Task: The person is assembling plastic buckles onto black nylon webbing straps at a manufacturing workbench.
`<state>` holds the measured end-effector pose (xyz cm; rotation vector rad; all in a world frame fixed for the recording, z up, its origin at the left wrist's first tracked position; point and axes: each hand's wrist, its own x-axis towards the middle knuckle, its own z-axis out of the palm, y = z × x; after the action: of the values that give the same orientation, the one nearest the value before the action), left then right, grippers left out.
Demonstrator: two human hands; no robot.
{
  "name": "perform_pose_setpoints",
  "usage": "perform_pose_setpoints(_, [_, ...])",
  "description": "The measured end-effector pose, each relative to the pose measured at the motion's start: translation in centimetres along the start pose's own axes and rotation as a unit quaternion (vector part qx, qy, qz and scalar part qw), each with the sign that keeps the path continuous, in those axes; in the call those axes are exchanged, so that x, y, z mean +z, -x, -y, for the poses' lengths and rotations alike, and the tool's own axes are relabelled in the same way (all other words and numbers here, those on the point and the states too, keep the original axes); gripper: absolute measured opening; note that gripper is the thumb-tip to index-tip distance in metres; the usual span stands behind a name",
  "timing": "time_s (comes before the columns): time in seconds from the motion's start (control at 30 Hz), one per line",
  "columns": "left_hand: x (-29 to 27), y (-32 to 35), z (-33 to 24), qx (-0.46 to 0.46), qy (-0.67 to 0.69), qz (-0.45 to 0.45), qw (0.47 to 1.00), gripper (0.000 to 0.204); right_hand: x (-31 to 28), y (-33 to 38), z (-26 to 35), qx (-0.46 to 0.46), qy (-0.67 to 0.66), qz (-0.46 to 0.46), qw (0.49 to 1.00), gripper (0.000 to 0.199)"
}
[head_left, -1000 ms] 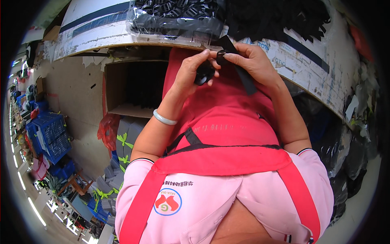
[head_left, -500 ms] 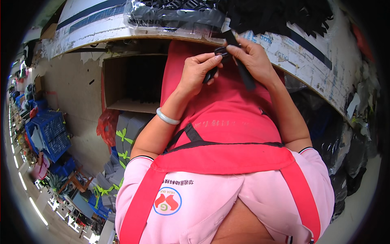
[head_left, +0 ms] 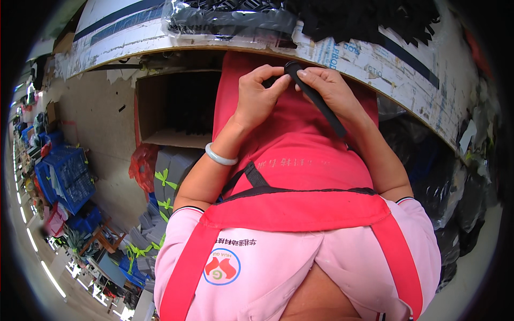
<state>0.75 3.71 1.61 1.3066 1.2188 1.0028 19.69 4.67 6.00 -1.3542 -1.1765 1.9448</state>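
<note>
A: Where is the strap [head_left: 316,101]?
B: Over the red apron [head_left: 300,155], just below the tabletop [head_left: 375,69] edge. The right hand [head_left: 329,88] is clamped on its upper end; the left hand [head_left: 257,93] pinches at the same end, fingertips closed together.

A: The likely fault?
B: The long free end hangs unsupported. A loosened pinch could probably let it slip down the lap; the small end piece is hidden by the fingers.

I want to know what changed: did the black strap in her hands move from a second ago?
Yes. The black strap now sits slightly nearer the table edge.
</note>
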Motion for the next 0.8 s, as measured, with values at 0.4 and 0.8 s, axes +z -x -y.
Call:
perform_pose_setpoints(0.4, [0.3,0.0,0.1,0.219,-0.146,0.013,0.965,0.015,0.3,-1.4,-1.6,-0.055,-0.135,-0.07,0.987,0.031])
perform_pose_setpoints(0.8, [0.0,0.2,-0.2,-0.261,0.367,0.02,0.893,0.022,1.2,-1.8,-2.9,-0.171,-0.027,-0.082,0.981,0.021])
